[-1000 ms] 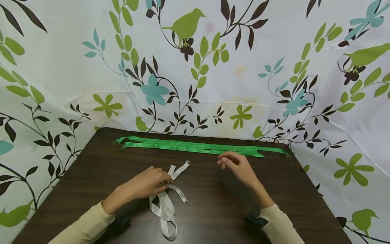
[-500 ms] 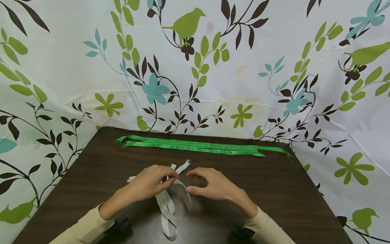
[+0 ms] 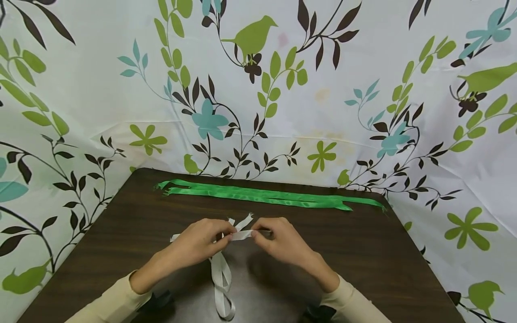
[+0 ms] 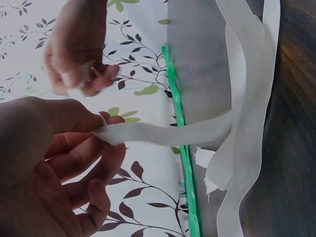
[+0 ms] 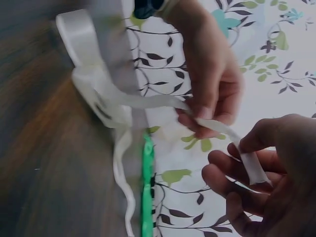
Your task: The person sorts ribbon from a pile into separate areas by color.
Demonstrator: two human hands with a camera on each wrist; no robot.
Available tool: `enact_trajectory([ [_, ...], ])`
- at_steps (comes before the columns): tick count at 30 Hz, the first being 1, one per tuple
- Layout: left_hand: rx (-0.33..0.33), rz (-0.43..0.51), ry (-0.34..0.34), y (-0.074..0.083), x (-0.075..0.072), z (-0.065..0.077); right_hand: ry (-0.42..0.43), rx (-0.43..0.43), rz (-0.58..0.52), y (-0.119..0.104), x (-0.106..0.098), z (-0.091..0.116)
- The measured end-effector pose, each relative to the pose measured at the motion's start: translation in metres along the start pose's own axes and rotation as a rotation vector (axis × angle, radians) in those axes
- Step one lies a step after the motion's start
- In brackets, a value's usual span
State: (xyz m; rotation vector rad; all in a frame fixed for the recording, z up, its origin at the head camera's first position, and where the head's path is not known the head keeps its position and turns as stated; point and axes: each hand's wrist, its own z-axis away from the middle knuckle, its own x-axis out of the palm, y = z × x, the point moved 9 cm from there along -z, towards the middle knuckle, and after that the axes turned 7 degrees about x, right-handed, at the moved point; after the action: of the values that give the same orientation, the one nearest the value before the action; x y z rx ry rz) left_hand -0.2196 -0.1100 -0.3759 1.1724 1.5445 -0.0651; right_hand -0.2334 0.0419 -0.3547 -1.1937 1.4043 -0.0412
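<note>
A white ribbon [image 3: 221, 278] lies in loose loops on the dark table, with one length lifted off it. My left hand [image 3: 203, 240] pinches that length between thumb and forefinger. Just to its right, my right hand [image 3: 282, 240] pinches the same ribbon near its end, so a short piece spans the gap between the two hands. In the right wrist view the ribbon's cut end [image 5: 256, 175] lies across the right fingers. From the left wrist view, the raised strip [image 4: 173, 134] runs from the left fingertips back to the pile. Other white ends [image 3: 245, 221] stick out behind the left hand.
Several green ribbons [image 3: 258, 195] lie stretched side by side along the back of the dark wooden table [image 3: 363, 260]. Behind the table's far edge hangs a white cloth [image 3: 307, 107] printed with birds, leaves and flowers.
My right hand has come left and forward from beside the green ribbons and now pinches the white ribbon's end. My left hand has lifted its length slightly, and the end is drawn rightward.
</note>
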Motion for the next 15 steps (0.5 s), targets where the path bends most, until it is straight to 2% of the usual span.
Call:
enact_trajectory([
  [5,0.018,-0.018,0.012,0.002,-0.003,0.000,-0.012,0.014,-0.159,-0.001,-0.016,-0.002],
  [11,-0.015,-0.036,0.022,-0.001,-0.007,0.000,0.011,0.107,-0.223,0.007,-0.038,0.000],
  [15,-0.038,0.007,0.002,-0.003,-0.010,0.002,0.045,0.156,-0.257,0.013,-0.055,0.003],
])
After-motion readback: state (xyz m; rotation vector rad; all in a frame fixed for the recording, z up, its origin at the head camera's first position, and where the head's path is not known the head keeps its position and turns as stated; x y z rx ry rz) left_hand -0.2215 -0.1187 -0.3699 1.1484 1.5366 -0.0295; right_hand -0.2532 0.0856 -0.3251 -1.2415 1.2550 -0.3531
